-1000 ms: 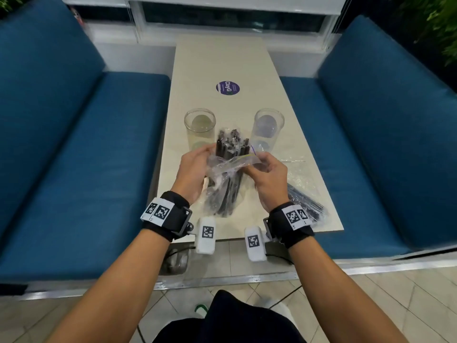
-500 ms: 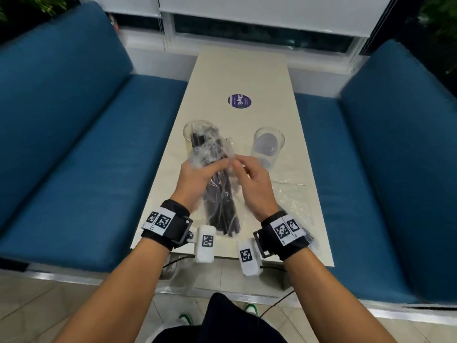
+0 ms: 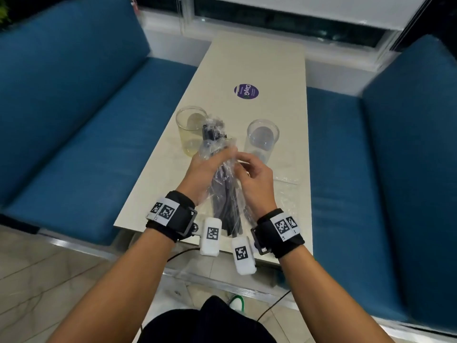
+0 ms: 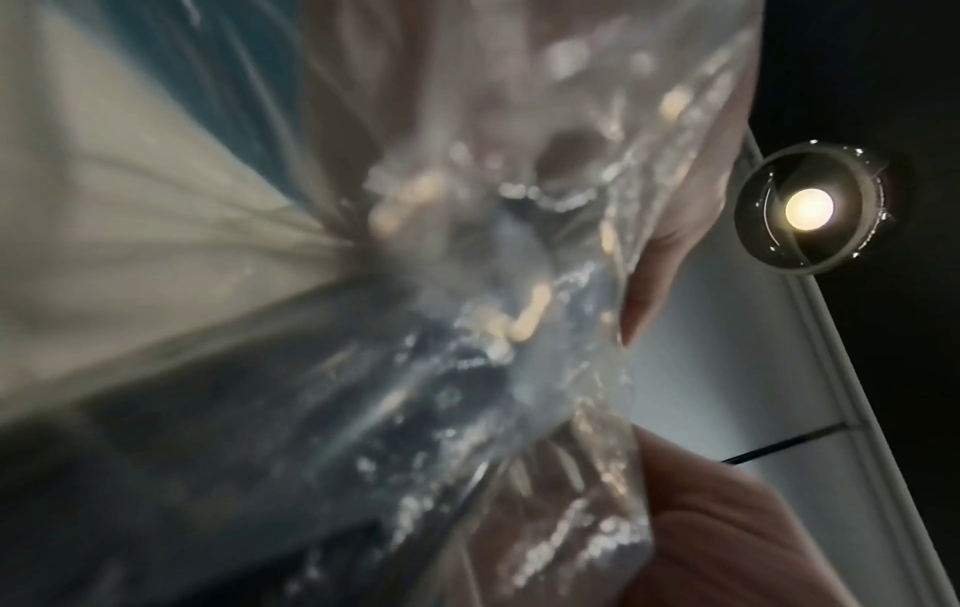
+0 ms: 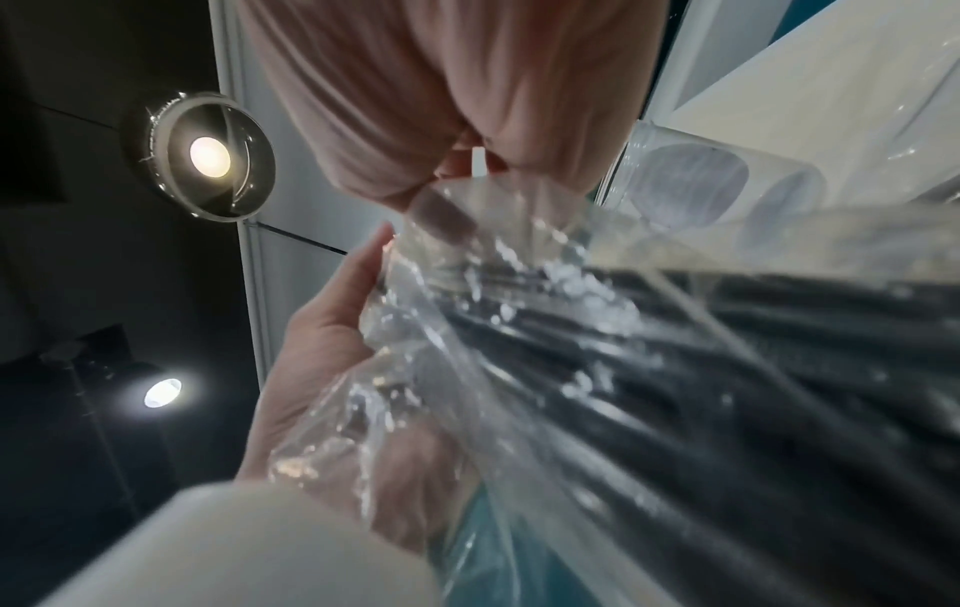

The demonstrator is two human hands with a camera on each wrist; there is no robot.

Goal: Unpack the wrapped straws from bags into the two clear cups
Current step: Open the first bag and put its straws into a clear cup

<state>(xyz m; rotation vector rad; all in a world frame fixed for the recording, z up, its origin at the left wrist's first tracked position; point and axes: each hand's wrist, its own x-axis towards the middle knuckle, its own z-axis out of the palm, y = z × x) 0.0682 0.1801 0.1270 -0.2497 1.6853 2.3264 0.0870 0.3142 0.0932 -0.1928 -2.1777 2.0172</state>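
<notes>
surface: your pale table (image 3: pixel 257 63) | on it: two clear cups (image 3: pixel 191 131) (image 3: pixel 262 138), purple sticker (image 3: pixel 246 91), flat clear bag (image 3: pixel 288 191)

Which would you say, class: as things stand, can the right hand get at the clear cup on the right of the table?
Probably yes. The right-hand clear cup stands just beyond the right hand with bare table between, but its fingers pinch the bag of straws, so it must let go first.

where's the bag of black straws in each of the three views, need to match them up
Head: the bag of black straws is at centre, held between the left hand and the right hand above the table.
Left wrist: blurred, filling the middle.
Right wrist: lower right, running from the centre.
Shared landmark: the bag's crinkled neck, where both hands meet.
</notes>
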